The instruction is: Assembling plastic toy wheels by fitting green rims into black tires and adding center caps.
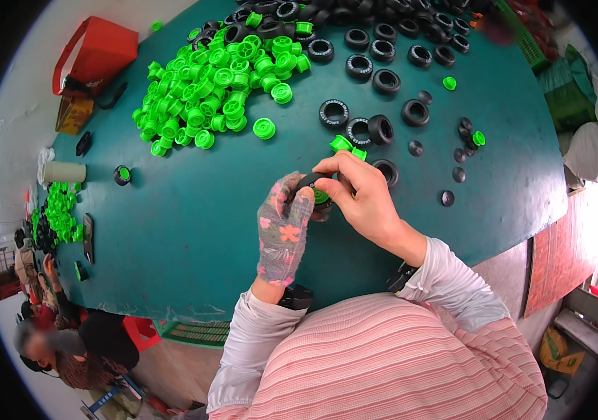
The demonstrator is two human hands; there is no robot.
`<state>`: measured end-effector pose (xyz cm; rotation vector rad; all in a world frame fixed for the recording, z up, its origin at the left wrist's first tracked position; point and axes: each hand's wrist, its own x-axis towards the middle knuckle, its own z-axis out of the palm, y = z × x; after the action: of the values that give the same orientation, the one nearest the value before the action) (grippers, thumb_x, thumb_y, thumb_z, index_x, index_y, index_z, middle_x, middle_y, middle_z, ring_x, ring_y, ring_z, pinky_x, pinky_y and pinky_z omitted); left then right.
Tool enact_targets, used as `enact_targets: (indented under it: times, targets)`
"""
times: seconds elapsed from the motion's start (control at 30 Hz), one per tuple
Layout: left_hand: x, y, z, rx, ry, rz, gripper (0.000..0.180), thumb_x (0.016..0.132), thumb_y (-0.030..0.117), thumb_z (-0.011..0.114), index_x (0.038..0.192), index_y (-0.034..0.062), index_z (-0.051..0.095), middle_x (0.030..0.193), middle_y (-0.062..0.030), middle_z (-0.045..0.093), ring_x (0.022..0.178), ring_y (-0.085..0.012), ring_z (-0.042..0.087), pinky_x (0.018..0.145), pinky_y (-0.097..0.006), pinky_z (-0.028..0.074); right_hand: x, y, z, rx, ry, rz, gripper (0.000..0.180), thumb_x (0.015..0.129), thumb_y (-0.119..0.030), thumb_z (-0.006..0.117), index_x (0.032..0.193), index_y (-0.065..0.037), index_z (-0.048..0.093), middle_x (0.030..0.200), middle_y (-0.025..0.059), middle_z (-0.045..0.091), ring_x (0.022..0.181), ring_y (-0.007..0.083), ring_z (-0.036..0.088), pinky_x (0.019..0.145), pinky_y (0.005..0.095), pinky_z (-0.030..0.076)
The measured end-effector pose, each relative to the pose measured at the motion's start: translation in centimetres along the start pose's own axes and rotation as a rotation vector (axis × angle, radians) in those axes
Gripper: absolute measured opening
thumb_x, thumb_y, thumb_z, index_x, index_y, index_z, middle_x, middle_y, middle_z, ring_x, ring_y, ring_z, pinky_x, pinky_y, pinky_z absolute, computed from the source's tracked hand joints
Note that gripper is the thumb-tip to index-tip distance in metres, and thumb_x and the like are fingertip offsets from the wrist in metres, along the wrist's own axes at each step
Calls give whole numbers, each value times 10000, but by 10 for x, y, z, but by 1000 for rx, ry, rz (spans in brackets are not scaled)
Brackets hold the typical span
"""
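My left hand (283, 231), in a floral mesh glove, and my bare right hand (362, 196) meet over the green table (187, 224). Together they grip a small black toy tyre (311, 183) with a green wheel hub (321, 197) set in it. My right fingers curl over the tyre's top and side. Just beyond my right hand lie two loose green hubs (346, 145) and a few black tyres (381, 129). A big heap of green hubs (222, 87) sits at the far left. Black tyres (383, 35) are spread along the far edge.
Small black caps (448, 198) are scattered to the right. A finished wheel (122, 175) and a white cup (63, 172) lie at the left, near a red bag (96, 56). Another person (54, 343) sits at the lower left beside more green hubs (57, 213).
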<state>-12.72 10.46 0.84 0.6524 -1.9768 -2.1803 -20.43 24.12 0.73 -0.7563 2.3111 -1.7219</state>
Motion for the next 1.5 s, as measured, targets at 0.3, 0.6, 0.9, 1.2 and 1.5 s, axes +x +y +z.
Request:
enact_targets:
  times: [0.3,0.6,0.9,1.2,1.5]
  targets:
    - [-3,-1,-2,-27,29,-56,417,1019,265,630,1286,-48,562,1014,-85,676,781,-155,673,646,-264,531,-2,2,8,101,17,107,229,897,-121,737,1071,-15,630,863,61,614,583,146,505,570,310,433]
    - [-5,-4,-4,-56,9,68,384,996,160,655,1294,-55,541,1149,-111,639,834,-183,680,701,-286,590,-8,-12,4,146,14,214,199,891,-108,738,1029,-8,636,845,39,616,551,101,415,548,302,379]
    - [-5,0,2,-127,24,4,375,974,141,677,1273,-53,560,1081,-103,653,894,-176,671,692,-290,594,2,9,5,257,-20,181,151,888,-82,714,995,4,652,844,59,612,601,130,445,580,308,385]
    - [5,-2,-14,-45,1,-3,394,938,120,714,1273,-46,589,1087,-110,670,926,-160,668,748,-277,595,-9,3,-1,205,-95,319,215,876,-141,745,1046,-30,676,824,15,626,539,81,383,517,284,338]
    - [-7,-2,-11,-18,48,16,417,924,120,733,1275,-55,592,1090,-101,672,904,-162,674,742,-283,595,-6,5,5,243,-48,203,130,906,-94,705,989,-14,646,811,39,632,598,118,464,569,300,389]
